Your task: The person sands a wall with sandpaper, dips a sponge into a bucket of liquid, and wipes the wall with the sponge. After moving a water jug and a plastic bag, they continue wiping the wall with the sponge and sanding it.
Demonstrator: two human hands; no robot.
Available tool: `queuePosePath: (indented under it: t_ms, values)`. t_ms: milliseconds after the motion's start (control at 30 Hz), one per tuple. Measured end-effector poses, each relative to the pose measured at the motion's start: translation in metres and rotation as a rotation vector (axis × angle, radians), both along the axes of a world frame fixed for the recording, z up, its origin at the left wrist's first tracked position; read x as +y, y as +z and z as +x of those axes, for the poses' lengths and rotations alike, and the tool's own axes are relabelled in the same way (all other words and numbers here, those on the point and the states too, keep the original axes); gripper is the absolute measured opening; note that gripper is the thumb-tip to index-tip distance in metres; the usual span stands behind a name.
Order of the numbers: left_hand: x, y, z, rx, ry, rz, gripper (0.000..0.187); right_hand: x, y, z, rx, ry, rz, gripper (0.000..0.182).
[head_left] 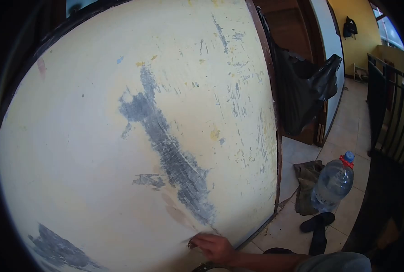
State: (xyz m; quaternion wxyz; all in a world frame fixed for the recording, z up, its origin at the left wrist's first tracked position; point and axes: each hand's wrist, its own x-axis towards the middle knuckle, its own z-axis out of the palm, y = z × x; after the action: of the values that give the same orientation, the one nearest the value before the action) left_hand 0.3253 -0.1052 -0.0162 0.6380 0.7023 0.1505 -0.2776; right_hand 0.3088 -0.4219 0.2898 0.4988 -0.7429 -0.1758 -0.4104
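Observation:
At the bottom centre, my right hand is against the lower part of the cream wall, its fingers curled round a small dark object too small to make out. Just above the hand ends a long grey scraped patch that runs diagonally up the wall. Another grey patch lies at the lower left. Thin scrapes and flaked spots mark the wall's right side. My left hand does not show.
On the tiled floor at the right stand a large water bottle with a blue cap, a brown cloth and dark slippers. Black plastic hangs by the doorway. A dark metal railing is at the far right.

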Motion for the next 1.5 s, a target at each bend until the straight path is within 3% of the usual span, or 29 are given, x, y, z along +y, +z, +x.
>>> queuePosePath:
  t_ms: [100,133,167,233,267,333,367,467,567,667,733,800,833,900,967,1100,1200,1300,1400,1467,1500]
  values:
    - [-0.001,0.012,-0.006,0.011,0.004,0.011,0.046,-0.132,0.085,0.015,-0.298,-0.549,-0.035,0.030]
    - [-0.001,0.014,-0.010,0.015,0.007,0.014,0.046,-0.165,0.119,0.016,-0.407,-0.610,0.044,0.032]
    - [-0.002,0.015,-0.013,0.018,0.009,0.015,0.046,-0.198,0.138,0.026,-0.502,-0.810,-0.113,0.031]
    - [-0.003,0.019,-0.021,0.027,0.015,0.017,0.046,-0.216,0.166,0.052,-0.527,-0.807,-0.342,0.034]
    - [-0.003,0.022,-0.024,0.030,0.017,0.019,0.046,-0.211,0.158,0.056,-0.521,-0.808,-0.338,0.034]
    - [-0.002,0.029,-0.029,0.030,0.018,0.022,0.047,-0.191,0.133,0.061,-0.389,-0.764,-0.339,0.059]
    - [-0.001,0.030,-0.032,0.032,0.022,0.023,0.047,-0.182,0.119,0.059,-0.392,-0.755,-0.338,0.059]
    - [0.000,0.031,-0.042,0.036,0.029,0.021,0.048,-0.171,0.104,0.060,-0.211,-0.707,-0.556,0.098]
    - [-0.001,0.033,-0.048,0.040,0.029,0.021,0.048,-0.164,0.197,0.060,-0.255,-0.667,-0.611,0.103]
    - [-0.001,0.037,-0.057,0.047,0.040,0.019,0.049,-0.166,0.203,0.043,-0.164,-0.631,-0.623,0.107]
    - [0.000,0.037,-0.063,0.054,0.032,0.012,0.050,-0.167,0.137,0.035,-0.066,-0.584,-0.663,0.108]
    - [-0.001,0.037,-0.068,0.056,0.030,0.001,0.050,-0.162,0.138,0.030,-0.058,-0.601,-0.722,0.110]
    - [0.001,0.038,-0.071,0.053,0.029,0.005,0.051,-0.162,0.143,0.038,-0.054,-0.600,-0.712,0.110]
    - [0.001,0.038,-0.075,0.053,0.030,0.004,0.051,-0.154,0.224,0.038,-0.147,-0.634,-0.662,0.110]
    - [0.002,0.040,-0.083,0.054,0.041,0.006,0.052,-0.150,0.244,0.041,-0.209,-0.616,-0.597,0.110]
    - [0.009,0.042,-0.101,0.053,0.045,0.006,0.053,-0.171,0.124,0.029,0.068,-0.562,-0.744,0.116]
    - [0.014,0.043,-0.108,0.048,0.040,0.009,0.055,-0.165,0.159,0.039,-0.083,-0.629,-0.706,0.113]
    - [0.021,0.045,-0.123,0.042,0.062,0.027,0.056,-0.147,0.261,0.044,-0.203,-0.664,-0.632,0.115]
    - [0.028,0.049,-0.134,0.037,0.077,0.041,0.057,-0.162,0.198,0.032,-0.040,-0.666,-0.680,0.115]
    - [0.027,0.049,-0.135,0.026,0.083,0.042,0.058,-0.178,0.114,0.025,0.139,-0.632,-0.765,0.121]
    - [0.024,0.048,-0.132,0.015,0.092,0.041,0.058,-0.180,0.124,0.027,0.119,-0.637,-0.774,0.121]
